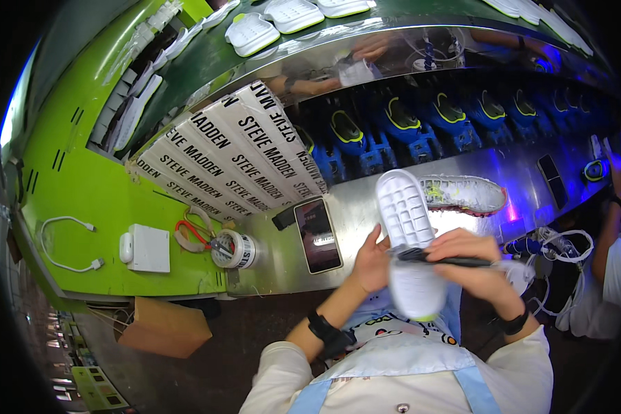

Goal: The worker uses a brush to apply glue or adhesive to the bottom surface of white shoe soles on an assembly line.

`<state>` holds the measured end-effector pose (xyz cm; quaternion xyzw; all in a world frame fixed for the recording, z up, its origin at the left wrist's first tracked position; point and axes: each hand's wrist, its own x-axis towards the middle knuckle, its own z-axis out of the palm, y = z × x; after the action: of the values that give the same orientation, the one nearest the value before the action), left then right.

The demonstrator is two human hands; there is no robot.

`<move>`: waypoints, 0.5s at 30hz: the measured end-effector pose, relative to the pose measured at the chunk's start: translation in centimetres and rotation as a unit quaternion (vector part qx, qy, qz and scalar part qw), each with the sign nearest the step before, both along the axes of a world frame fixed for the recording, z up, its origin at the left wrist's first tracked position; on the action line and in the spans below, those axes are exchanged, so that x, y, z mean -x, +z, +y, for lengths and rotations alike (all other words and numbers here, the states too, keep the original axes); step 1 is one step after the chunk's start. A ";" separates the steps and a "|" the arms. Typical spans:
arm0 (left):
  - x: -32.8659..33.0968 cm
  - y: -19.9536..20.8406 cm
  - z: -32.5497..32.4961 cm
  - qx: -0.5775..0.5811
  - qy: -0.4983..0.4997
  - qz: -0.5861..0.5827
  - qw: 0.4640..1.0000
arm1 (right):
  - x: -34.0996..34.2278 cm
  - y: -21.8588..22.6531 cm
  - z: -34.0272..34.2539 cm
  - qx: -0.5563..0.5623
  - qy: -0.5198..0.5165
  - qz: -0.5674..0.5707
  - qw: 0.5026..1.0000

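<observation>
Head cam: L hand (372, 263) is gripping the white sole (403, 200) by its L edge; some fingers are hiding behind it, but grip's looking closed. R hand (469, 259) is clamping a dark brush (412, 254) by the handle, brush end lying across mid-sole; can't tell if bristles are actually pressing. Sole is being held up off the metal bench (357, 207), gridded face to cam, smoother lime-tipped end hanging over the apron (417, 362). Shoe (462, 194) is lying on the bench just past it; phone (317, 234) is sitting to the L.

Prob a coating step. IMO: keep L fingers on edge/back, off the wet face; brush thin + even, right out to the rim; no pooling in grid pockets; turn the sole w/ L rather than twisting R wrist.
</observation>
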<state>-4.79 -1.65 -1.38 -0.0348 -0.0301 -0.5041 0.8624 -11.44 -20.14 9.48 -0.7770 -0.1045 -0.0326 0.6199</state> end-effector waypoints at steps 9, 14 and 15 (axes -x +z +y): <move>2.3 -2.2 -1.6 0.043 0.108 0.098 0.988 | 0.2 -3.1 5.6 0.139 -0.011 -0.195 0.971; 0.8 -0.6 -1.2 -0.057 0.150 0.068 0.985 | -1.0 -2.4 4.2 0.168 -0.107 -0.158 0.967; 0.5 -0.6 -1.2 -0.056 0.151 0.069 0.985 | -0.2 -3.7 4.6 0.124 -0.015 -0.160 0.979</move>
<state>-5.27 -2.87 -1.97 -0.0157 0.0530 -0.3657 0.9291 -11.21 -15.53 5.81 -0.8342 -0.1940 -0.1527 0.4930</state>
